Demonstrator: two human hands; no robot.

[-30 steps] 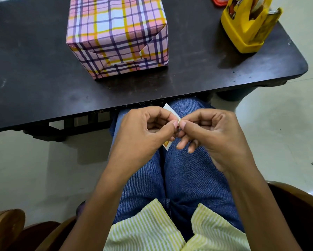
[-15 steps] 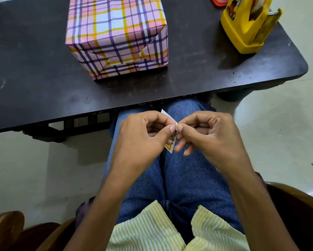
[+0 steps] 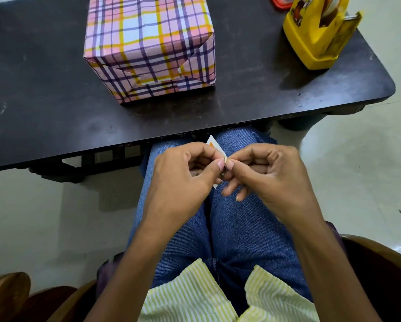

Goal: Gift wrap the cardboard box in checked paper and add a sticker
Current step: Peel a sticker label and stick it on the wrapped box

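I saw a dark table, its top scuffed and dull, standing on a pale glossy floor. Brown wooden chair arms curved in at both lower corners (the floor beside the right one shone). Soft shadow lay under the table.

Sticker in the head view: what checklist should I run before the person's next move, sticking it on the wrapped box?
1. Grip on sticker: ok; left hand and right hand both pinch it.
2. Backing peeled: cannot tell; the fingers hide most of it.
3. Wrapped box covered in checked paper: ok on the visible faces, end flaps folded flat.
4. Box top free for the sticker: ok; nothing lies on it.
5. Box steady on table: ok; it sits flat, apart from the tape dispenser.
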